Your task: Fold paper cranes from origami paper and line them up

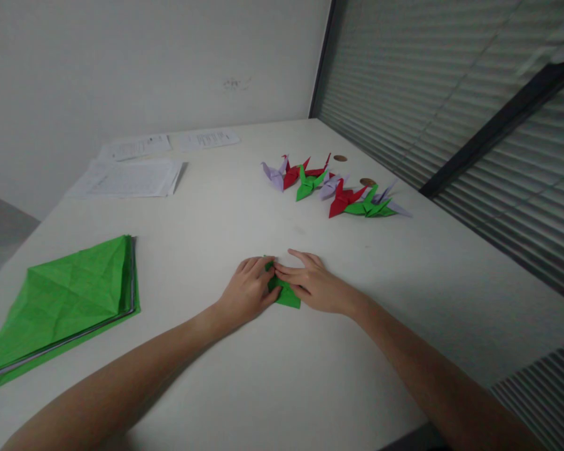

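Observation:
A small folded piece of green origami paper lies on the white table, partly covered by both hands. My left hand grips its left side, with the thumb along the lower part and the curled fingers at the upper edge. From the other side, my right hand pinches and presses the paper near its top, fingertips meeting those of the left; one finger is lifted off. Most of the folds under the fingers are hidden.
A stack of creased green paper lies at left. Several red, green and lilac paper cranes, among them a red crane, stand beyond my hands to the right. Printed sheets lie at the back left. Window blinds border the right side.

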### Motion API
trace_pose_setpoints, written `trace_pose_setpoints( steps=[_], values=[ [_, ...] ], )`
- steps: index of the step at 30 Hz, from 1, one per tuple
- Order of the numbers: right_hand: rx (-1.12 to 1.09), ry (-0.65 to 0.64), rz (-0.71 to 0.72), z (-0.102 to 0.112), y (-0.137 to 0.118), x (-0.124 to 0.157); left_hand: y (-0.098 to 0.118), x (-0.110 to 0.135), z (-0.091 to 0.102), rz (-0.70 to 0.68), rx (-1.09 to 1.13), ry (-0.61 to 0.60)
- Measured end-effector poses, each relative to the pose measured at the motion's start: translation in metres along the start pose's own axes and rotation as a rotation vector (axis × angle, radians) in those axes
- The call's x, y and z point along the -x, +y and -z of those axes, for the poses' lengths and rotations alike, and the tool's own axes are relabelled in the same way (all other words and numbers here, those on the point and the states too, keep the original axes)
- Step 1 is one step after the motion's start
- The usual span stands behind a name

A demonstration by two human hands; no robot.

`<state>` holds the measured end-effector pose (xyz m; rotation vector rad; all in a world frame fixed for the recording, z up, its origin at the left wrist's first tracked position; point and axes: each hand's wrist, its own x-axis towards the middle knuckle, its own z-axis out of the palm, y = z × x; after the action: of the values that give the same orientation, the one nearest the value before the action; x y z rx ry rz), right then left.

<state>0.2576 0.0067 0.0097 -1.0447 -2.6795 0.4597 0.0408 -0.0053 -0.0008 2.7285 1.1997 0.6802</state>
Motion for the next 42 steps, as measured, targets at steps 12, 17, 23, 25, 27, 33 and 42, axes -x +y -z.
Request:
trace_pose_setpoints(
  steps=[12,17,23,25,27,33,42],
  values=[
    [-0.007,0.015,0.022,0.003,0.003,0.001,-0.001,0.000,-0.003,-0.062,-0.044,-0.001],
    [0.007,0.034,0.033,0.005,0.006,0.001,-0.003,0.000,-0.004,-0.066,-0.007,0.022],
    [0.033,0.030,0.054,0.005,0.004,0.002,-0.004,0.002,-0.006,-0.080,0.040,0.025],
    [0.036,0.021,0.053,0.005,0.003,0.002,-0.004,0.002,-0.006,-0.075,0.040,0.016],
    [0.033,0.015,0.046,0.006,0.002,0.002,-0.003,0.002,-0.005,-0.075,0.035,0.006],
    [0.038,-0.008,0.016,0.009,-0.001,0.001,-0.001,-0.001,-0.003,-0.101,-0.023,-0.041],
    [0.164,-0.100,-0.077,0.025,-0.023,0.006,0.002,-0.005,0.004,-0.074,-0.093,-0.088]
  ],
)
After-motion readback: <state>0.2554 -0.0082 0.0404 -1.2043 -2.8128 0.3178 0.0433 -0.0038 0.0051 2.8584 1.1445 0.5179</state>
